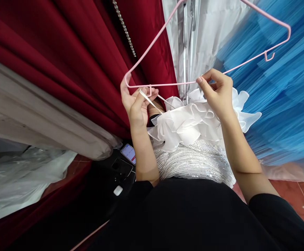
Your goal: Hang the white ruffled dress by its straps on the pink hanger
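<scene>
A thin pink wire hanger [167, 84] is held up in front of me. My left hand [135, 104] grips its left corner and pinches a narrow white strap [148, 99] of the dress against the small notch there. My right hand [216, 91] pinches the hanger's lower bar further right, fingers closed. Below both hands hangs a white ruffled dress [194, 123] with a silver sequinned bodice [194, 162], resting against my black top.
Dark red gowns [70, 59] hang at the left, one with a rhinestone strap. A blue pleated tulle dress [280, 101] fills the right. A metal rack pole [185, 45] stands behind. Below left lie a phone [128, 153], an earbud case [118, 190] and white plastic-covered fabric [18, 177].
</scene>
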Demonstrator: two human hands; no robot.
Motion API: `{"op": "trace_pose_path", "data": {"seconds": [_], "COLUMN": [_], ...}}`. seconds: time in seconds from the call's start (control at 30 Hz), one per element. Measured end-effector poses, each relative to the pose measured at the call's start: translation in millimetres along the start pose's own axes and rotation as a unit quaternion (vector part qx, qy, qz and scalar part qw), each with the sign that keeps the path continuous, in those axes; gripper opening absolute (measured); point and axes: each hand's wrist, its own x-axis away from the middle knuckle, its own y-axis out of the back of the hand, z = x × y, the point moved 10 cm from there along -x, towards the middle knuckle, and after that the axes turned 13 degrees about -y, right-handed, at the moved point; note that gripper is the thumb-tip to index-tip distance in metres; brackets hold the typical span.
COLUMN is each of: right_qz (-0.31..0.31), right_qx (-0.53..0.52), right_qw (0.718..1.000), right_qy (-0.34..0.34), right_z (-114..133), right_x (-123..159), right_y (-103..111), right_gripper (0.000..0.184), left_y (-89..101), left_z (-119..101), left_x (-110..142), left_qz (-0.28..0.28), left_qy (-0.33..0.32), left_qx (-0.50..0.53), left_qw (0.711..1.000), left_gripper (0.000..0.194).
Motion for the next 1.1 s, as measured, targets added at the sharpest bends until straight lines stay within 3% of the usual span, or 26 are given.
{"op": "trace_pose_path", "data": {"seconds": [0.13,0.2,0.27,0.33,0.4,0.43,0.47,0.53,0.6,0.63,0.7,0.83,0.87,0.93,1.03,1.1], "right_qz": [-0.001,0.000,0.001,0.000,-0.003,-0.006,-0.008,-0.013,-0.016,-0.016,0.000,0.026,-0.007,-0.150,-0.384,-0.422], "right_qx": [-0.003,-0.003,0.003,0.009,0.008,0.005,0.003,-0.003,-0.008,-0.010,-0.013,-0.075,-0.101,-0.150,-0.195,-0.205], "right_qw": [1.000,1.000,1.000,1.000,1.000,1.000,1.000,1.000,1.000,1.000,1.000,0.997,0.995,0.977,0.902,0.883], "right_qy": [0.003,0.004,0.008,0.012,0.013,0.013,0.012,0.008,-0.003,-0.010,-0.023,-0.022,-0.017,-0.004,0.001,-0.019], "right_z": [-0.8,-1.7,-1.5,-0.4,0.8,1.5,2.2,3.9,5.4,6.2,8.6,13.7,11.8,-1.0,-36.7,-57.7], "right_x": [2.8,3.5,4.5,5.9,7.4,8.0,8.3,7.8,5.6,4.2,2.1,5.3,6.9,14.5,39.9,43.0], "right_y": [-4.4,-6.1,-8.3,-11.3,-14.3,-15.7,-17.0,-19.1,-21.0,-21.9,-26.1,-22.6,-10.3,34.0,108.1,136.1], "right_gripper": [0.028,0.028,0.028,0.026,0.025,0.024,0.023,0.022,0.023,0.024,0.024,0.021,0.023,0.028,0.026,0.017], "left_y": [-8.3,1.7,21.3,34.5,23.5,7.9,-14.8,-67.0,-102.6,-111.0,-113.3,-96.2,-92.5,-89.0,-91.1,-94.4], "left_z": [14.8,17.0,0.4,-35.1,-69.4,-77.7,-75.4,-54.7,-27.7,-17.0,-3.6,4.9,5.1,3.5,-0.3,-1.5], "left_x": [-4.6,-4.4,-2.8,8.7,25.1,26.8,21.1,11.4,12.2,13.2,11.8,3.2,1.5,-0.5,0.3,1.7], "left_qz": [0.009,-0.016,-0.107,-0.225,-0.280,-0.259,-0.194,-0.020,0.105,0.138,0.159,0.141,0.139,0.149,0.182,0.200], "left_qy": [0.051,0.056,-0.012,-0.141,-0.257,-0.274,-0.251,-0.167,-0.087,-0.065,-0.054,-0.048,-0.043,-0.043,-0.058,-0.066], "left_qx": [-0.033,-0.067,-0.098,-0.123,-0.141,-0.149,-0.145,-0.125,-0.118,-0.121,-0.132,-0.145,-0.146,-0.150,-0.173,-0.190], "left_qw": [0.998,0.996,0.989,0.956,0.914,0.914,0.937,0.978,0.984,0.981,0.977,0.978,0.979,0.976,0.966,0.959], "left_gripper": [0.039,0.036,0.034,0.030,0.029,0.028,0.024,0.021,0.020,0.020,0.016,0.008,0.008,0.009,0.012,0.013]}}
